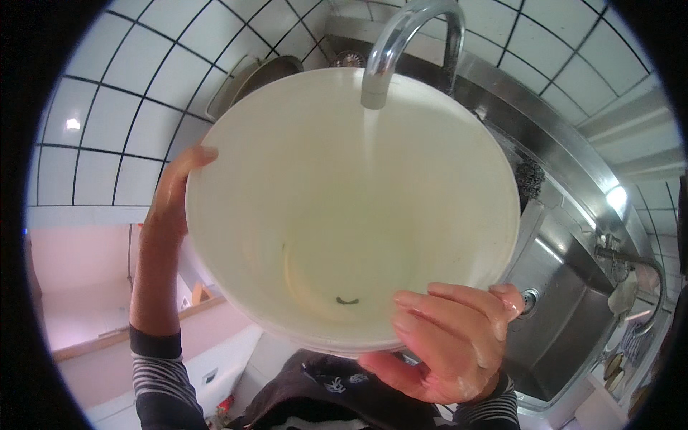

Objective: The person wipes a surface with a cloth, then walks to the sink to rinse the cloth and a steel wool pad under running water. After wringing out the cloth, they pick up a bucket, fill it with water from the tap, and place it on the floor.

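A large white bucket (236, 226) fills the middle of the view, its mouth tilted towards me. My left hand (174, 183) grips its left rim, thumb over the edge and the other fingers hidden behind. My right hand (451, 338) is at the near right rim, wet, with the fingertips over the edge and the thumb underneath. Over the far rim hangs the spout of a chrome faucet (379, 70), and a faint stream falls from it into the bucket. A small dark curved bit (347, 301) lies low inside, near the bottom.
To the right is a stainless steel sink basin (559, 290) with a drain (529, 301). A second faucet (653, 269) curves over its far right. A dark scouring pad (529, 177) sits by the rim. A metal pan (269, 75) leans against the tiled wall (140, 80).
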The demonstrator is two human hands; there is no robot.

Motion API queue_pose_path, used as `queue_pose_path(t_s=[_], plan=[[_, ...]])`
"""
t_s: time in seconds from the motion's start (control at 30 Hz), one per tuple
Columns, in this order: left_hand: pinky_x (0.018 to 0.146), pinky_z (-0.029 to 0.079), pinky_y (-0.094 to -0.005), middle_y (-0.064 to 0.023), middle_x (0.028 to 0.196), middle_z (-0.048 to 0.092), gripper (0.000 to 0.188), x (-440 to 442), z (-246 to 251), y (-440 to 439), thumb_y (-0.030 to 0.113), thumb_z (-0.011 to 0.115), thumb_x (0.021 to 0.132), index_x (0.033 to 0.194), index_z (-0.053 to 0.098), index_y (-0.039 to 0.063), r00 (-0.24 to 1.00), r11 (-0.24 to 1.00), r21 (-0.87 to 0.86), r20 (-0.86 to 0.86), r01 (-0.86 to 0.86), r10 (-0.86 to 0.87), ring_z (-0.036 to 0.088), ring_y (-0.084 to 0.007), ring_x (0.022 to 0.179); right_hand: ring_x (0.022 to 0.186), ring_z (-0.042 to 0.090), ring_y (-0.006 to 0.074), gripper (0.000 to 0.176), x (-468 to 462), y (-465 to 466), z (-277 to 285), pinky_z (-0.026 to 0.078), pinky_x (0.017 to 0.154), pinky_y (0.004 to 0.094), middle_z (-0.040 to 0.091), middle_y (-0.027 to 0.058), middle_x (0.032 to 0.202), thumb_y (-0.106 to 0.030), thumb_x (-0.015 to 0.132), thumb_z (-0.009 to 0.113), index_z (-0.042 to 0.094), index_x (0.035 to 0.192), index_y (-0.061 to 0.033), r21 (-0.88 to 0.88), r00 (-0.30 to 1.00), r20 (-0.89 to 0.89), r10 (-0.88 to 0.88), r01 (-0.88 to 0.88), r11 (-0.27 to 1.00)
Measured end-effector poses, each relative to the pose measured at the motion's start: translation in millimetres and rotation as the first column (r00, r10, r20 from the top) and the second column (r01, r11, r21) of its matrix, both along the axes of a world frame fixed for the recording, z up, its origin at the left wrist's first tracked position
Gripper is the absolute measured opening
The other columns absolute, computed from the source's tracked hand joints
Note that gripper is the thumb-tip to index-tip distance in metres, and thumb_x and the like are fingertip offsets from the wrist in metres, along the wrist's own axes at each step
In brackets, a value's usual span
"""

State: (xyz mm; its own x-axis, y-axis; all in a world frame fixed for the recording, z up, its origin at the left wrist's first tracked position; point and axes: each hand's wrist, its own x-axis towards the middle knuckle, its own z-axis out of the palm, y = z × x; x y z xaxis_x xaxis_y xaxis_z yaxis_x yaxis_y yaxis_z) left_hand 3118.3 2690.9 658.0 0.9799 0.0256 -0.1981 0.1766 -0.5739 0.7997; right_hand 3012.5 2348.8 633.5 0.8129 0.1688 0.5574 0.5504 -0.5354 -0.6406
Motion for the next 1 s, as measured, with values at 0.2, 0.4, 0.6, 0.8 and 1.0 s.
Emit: queue_pose_path(t_s=[0.2,0.4,0.6,0.8,1.0], plan=[[0.070,0.044,-0.0261,-0.0046,0.086,0.059,0.030,2,-1,-8,0.030,0.052,0.085,0.097,0.061,0.005,0.990,0.981,-0.152,-0.089,-0.121,0.109,0.055,-0.0128,0.079,0.088,0.053,0.0191,0.035,3,-4,-18,0.031,0.089,0.0359,0.063,-0.0006,0.094,-0.039,0.070,0.075,0.054,0.087,-0.0171,-0.003,0.996,0.070,0.055,-0.055,0.998],[0.067,0.045,-0.0260,-0.0051,0.088,0.059,0.033,-8,-10,-2,0.030,0.056,0.082,0.102,0.060,0.003,0.967,0.955,0.290,0.216,0.068,-0.134,0.055,-0.0129,0.078,0.090,0.050,0.0142,0.037,15,1,-52,0.035,0.093,0.0325,0.059,-0.0029,0.096,-0.043,0.079,0.067,0.056,0.101,-0.0159,0.171,0.923,0.384,0.032,-0.105,0.980],[0.071,0.046,-0.0274,-0.0106,0.093,0.060,0.051,-4,3,-50,0.031,0.053,0.080,0.118,0.053,-0.002,0.966,0.912,-0.321,-0.124,-0.255,0.226,0.057,-0.0170,0.084,0.092,0.051,0.0116,0.031,4,16,-49,0.037,0.087,0.0261,0.058,-0.0080,0.095,-0.043,0.080,0.067,0.053,0.096,-0.0209,0.335,0.932,0.319,-0.173,0.060,0.940],[0.072,0.045,-0.0277,-0.0124,0.094,0.061,0.057,-16,14,-39,0.033,0.052,0.077,0.121,0.052,-0.003,0.966,0.920,-0.308,-0.169,-0.242,0.197,0.057,-0.0174,0.085,0.106,0.051,0.0293,0.050,5,-16,-57,0.042,0.089,0.0453,0.054,0.0137,0.115,-0.050,0.078,0.064,0.050,0.106,-0.0111,0.366,0.981,0.173,-0.091,0.022,0.931],[0.066,0.046,-0.0281,-0.0114,0.090,0.060,0.057,-24,16,-58,0.035,0.054,0.076,0.119,0.054,-0.001,0.982,0.978,-0.098,-0.029,-0.186,0.184,0.057,-0.0169,0.081,0.119,0.044,0.0419,0.080,12,-15,-62,0.044,0.094,0.0535,0.038,0.0262,0.133,-0.075,0.075,0.048,0.045,0.115,-0.0062,0.386,0.929,-0.180,-0.323,0.369,0.845]])
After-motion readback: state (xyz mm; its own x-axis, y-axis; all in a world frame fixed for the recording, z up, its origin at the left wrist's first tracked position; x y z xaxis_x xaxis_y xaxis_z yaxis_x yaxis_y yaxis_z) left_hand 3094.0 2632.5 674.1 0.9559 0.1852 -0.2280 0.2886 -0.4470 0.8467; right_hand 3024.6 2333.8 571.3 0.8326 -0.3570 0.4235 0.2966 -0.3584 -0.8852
